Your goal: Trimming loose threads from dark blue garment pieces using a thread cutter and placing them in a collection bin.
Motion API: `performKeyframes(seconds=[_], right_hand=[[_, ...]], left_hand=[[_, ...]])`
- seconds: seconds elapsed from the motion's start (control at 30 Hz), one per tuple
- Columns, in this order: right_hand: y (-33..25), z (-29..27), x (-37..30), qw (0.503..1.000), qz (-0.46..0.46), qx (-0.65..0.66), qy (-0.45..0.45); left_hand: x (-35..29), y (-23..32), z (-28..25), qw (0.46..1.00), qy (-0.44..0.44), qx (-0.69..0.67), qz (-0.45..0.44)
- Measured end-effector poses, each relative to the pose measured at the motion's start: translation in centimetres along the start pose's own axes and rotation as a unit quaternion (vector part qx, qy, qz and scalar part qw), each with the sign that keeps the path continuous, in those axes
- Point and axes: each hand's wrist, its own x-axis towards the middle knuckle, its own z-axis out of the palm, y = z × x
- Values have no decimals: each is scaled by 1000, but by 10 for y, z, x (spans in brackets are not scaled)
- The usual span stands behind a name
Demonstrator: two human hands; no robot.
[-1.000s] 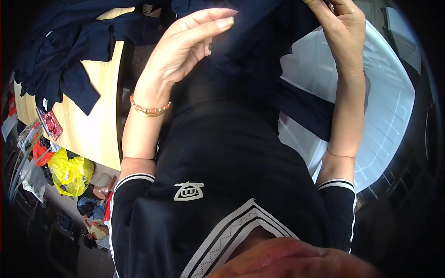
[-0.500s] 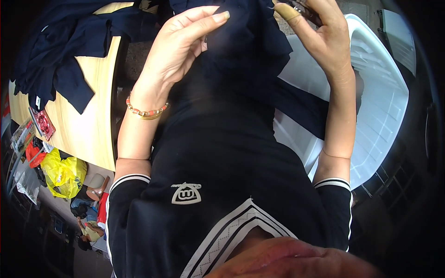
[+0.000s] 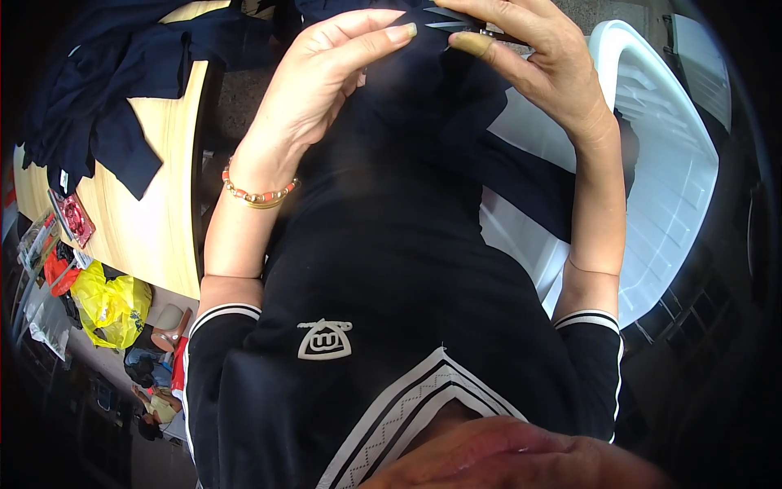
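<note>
Dark navy cloth point(image 3: 423, 90) hangs in front of me at the top of the view, and part of it trails right over white plastic. My left hand point(image 3: 314, 77), with a beaded bracelet at the wrist, is closed in a pinch at the cloth's upper edge. In my right hand point(image 3: 554, 69) is a pair of small thread snips point(image 3: 450, 26). Their blades point left toward my left fingertips and look parted, close to the cloth. A tan cover point(image 3: 472, 45) wraps the tip of my right thumb. The exact pinched spot is hidden by my fingers.
At my left, a pale wooden table point(image 3: 167, 232) carries a heap of navy garments point(image 3: 114, 98) and a red packet point(image 3: 75, 218). Beyond its edge lies a yellow plastic bag point(image 3: 110, 301). A large white plastic tub or chair point(image 3: 668, 236) stands at my right. Another person point(image 3: 161, 403) is at the lower left.
My right hand has come left and slightly down toward my left hand, bringing the snips' blades into view over the cloth. My left hand has shifted slightly right.
</note>
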Motion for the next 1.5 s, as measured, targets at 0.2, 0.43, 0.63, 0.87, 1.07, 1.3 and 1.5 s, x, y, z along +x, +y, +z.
performKeyframes(seconds=[0.2, 0.43, 0.63, 0.87, 1.07, 1.3, 1.5], right_hand=[[-2, -2, 1, 1000, -6, -12, -9], [4, 1, -2, 1000, -25, -9, -2], [1, 4, -1, 984, 136, 117, 14], [20, -2, -8, 956, 200, 209, 49], [42, -5, -10, 957, 184, 171, 146], [6, -6, -5, 988, 109, 96, 56], [11, -8, -3, 996, -30, 74, -32]], left_hand=[[1, -4, -6, 999, 44, -1, -22], [1, -6, -7, 999, 36, 18, -15], [0, -9, 3, 998, 40, 47, 27], [7, -39, 14, 952, 22, 223, 208], [-1, -19, 4, 995, -54, -84, 25], [-4, -17, 1, 998, 0, -55, 32], [-6, -21, 0, 997, 12, -37, 59]])
